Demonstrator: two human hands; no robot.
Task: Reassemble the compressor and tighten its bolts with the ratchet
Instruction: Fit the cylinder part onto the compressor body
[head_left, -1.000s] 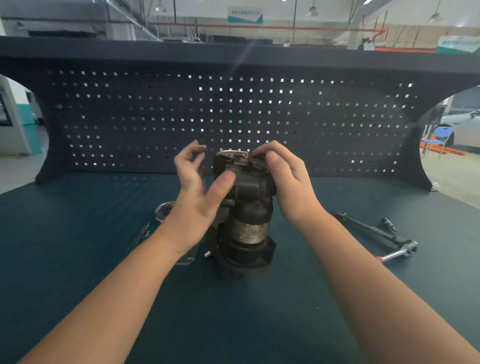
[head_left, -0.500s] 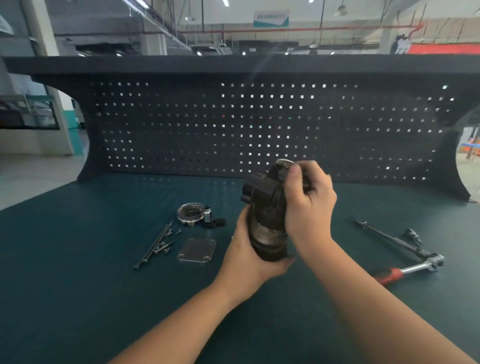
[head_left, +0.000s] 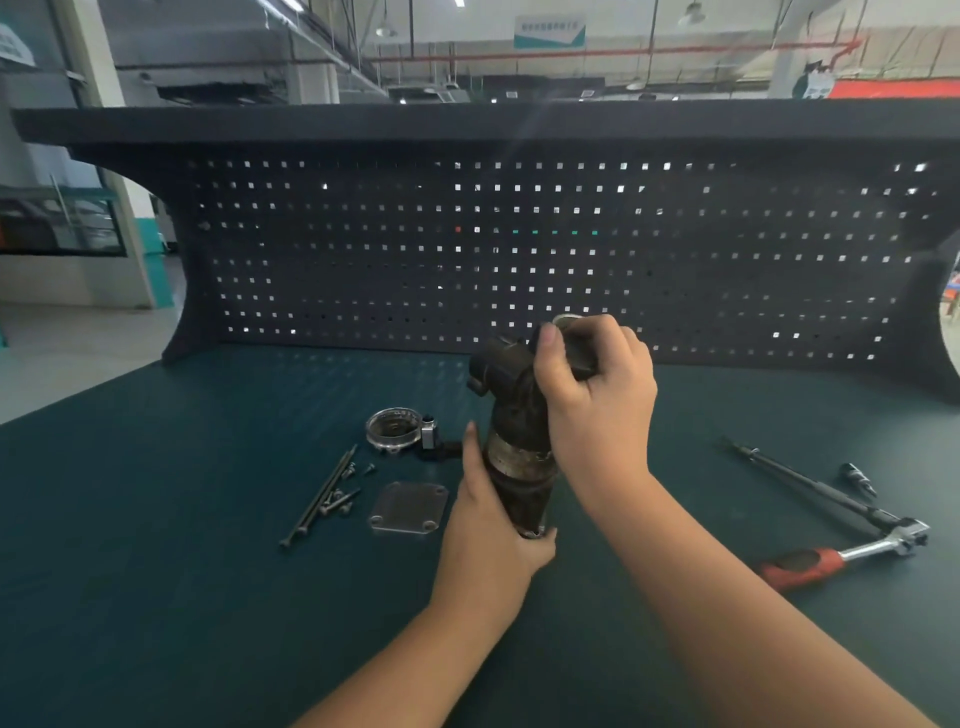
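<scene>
The dark compressor body (head_left: 514, 415) is lifted off the bench, upright and tilted a little. My left hand (head_left: 488, 525) cups and grips its lower end from below. My right hand (head_left: 592, 395) wraps round its upper end, thumb on top. On the mat to the left lie several long bolts and small screws (head_left: 327, 493), a square metal cover plate (head_left: 409, 506) and a round metal ring part (head_left: 393, 428) with a small connector (head_left: 431, 434). The red-handled ratchet (head_left: 841, 556) lies at the right.
A long extension bar (head_left: 810, 486) and a small socket (head_left: 857, 478) lie near the ratchet. The dark green bench mat (head_left: 156, 571) ends at a black pegboard back wall (head_left: 363, 249) with a shelf lip overhead.
The compressor stood on the mat with both hands at its top. It is now lifted, my left hand has dropped under its base, and my right hand grips the top.
</scene>
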